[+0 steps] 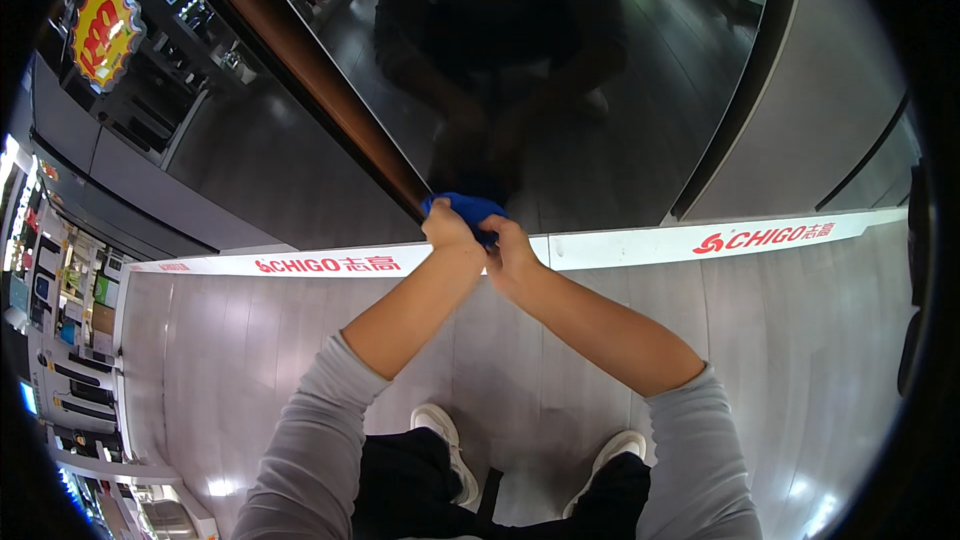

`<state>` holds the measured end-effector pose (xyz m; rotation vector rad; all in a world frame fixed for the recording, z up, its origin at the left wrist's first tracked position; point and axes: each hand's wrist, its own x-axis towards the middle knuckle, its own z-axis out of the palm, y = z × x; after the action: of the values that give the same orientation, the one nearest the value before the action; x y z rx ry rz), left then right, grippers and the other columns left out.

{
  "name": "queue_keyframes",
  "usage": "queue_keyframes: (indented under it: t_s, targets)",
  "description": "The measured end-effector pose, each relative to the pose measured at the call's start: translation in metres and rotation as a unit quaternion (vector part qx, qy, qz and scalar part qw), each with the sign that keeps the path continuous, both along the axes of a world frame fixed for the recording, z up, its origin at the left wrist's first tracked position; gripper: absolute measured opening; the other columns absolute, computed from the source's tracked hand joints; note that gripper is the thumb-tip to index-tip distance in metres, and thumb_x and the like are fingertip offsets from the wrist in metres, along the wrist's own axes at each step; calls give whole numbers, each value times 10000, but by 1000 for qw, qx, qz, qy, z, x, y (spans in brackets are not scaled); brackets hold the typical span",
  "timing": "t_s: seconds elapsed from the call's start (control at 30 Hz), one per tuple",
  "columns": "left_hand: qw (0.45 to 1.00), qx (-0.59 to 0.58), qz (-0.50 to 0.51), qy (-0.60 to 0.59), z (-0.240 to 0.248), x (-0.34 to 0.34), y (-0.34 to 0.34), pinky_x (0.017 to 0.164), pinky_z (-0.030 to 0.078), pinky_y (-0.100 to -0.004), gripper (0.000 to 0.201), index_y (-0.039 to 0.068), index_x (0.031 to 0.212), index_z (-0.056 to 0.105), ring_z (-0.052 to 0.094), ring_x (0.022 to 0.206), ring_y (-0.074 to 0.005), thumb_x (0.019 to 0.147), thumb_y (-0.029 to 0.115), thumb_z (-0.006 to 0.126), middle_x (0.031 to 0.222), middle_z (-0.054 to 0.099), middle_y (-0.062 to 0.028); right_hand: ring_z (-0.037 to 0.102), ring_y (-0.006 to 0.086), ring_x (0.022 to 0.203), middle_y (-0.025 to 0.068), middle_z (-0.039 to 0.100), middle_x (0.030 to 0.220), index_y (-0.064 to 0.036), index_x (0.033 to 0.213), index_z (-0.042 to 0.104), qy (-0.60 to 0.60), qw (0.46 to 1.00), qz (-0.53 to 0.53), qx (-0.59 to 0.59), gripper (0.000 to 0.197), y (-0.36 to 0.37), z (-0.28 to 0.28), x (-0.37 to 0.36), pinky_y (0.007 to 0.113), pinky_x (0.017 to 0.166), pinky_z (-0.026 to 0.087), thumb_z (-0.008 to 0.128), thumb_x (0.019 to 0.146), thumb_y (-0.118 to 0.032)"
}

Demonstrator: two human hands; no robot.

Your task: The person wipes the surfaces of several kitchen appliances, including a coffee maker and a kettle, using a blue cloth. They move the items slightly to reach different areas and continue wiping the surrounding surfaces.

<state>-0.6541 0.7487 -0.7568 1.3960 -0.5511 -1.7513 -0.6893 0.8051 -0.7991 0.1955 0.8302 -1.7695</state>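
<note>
A bunched blue cloth (pixel 470 207) is gripped between my two hands, at the lower edge of a tall glossy black panel (pixel 660 100), which looks like an appliance door. My left hand (pixel 447 227) has its fingers closed on the cloth's left side. My right hand (pixel 512 253) pinches the right side, close beside the left wrist. From this angle I cannot tell how firmly the cloth touches the panel. My arms and body are mirrored darkly in its surface.
A copper-brown vertical strip (pixel 330 70) borders the panel's left side. Further left, another dark glossy door (pixel 290 170) carries a yellow and red sticker (pixel 105 35). A white plinth strip (pixel 610 248) with red lettering runs along the base. My shoes (pixel 440 430) stand on the grey plank floor (pixel 250 360).
</note>
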Motion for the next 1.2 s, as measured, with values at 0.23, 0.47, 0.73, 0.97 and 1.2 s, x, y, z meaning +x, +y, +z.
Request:
queue_keyframes:
  t_s: [0.23,0.47,0.73,0.97,1.2]
  targets:
    - [937,-273,-73,207,108,30,-2,933,423,-401,477,38,1268,420,486,1080,-272,802,94,506,1183,492,-123,493,211,1155,98,525,1229,-51,1195,474,9,949,112,-296,397,27,113,5,360,1062,334,596,843,-189]
    - [737,-675,-44,6,166,25,16,1021,371,-313,468,17,1366,372,444,1250,-253,905,-32,435,1478,277,-158,502,210,1211,92,550,1240,-39,1236,461,71,877,92,-466,379,32,177,-3,361,1058,354,528,896,-192]
    - [504,-829,-124,-207,159,-30,51,968,393,-371,429,77,1366,486,485,1135,-302,963,220,519,1269,437,-163,528,209,1083,169,465,1229,-70,1393,250,325,888,-149,-291,635,87,179,-52,346,961,446,607,882,-191]
    - [490,-823,-246,-147,137,-97,100,842,517,-342,421,81,1359,503,570,1062,-278,951,176,548,1233,492,-156,389,149,891,95,379,1079,-80,1247,478,478,787,-382,-75,385,120,134,-115,267,823,388,607,923,-244]
    - [484,-798,-329,-145,97,-128,145,958,458,-392,461,130,1384,477,473,1217,-342,924,105,485,1347,441,-161,410,208,1135,115,355,1180,-13,1238,358,431,814,-390,-13,393,139,91,-133,333,998,320,435,988,-306]
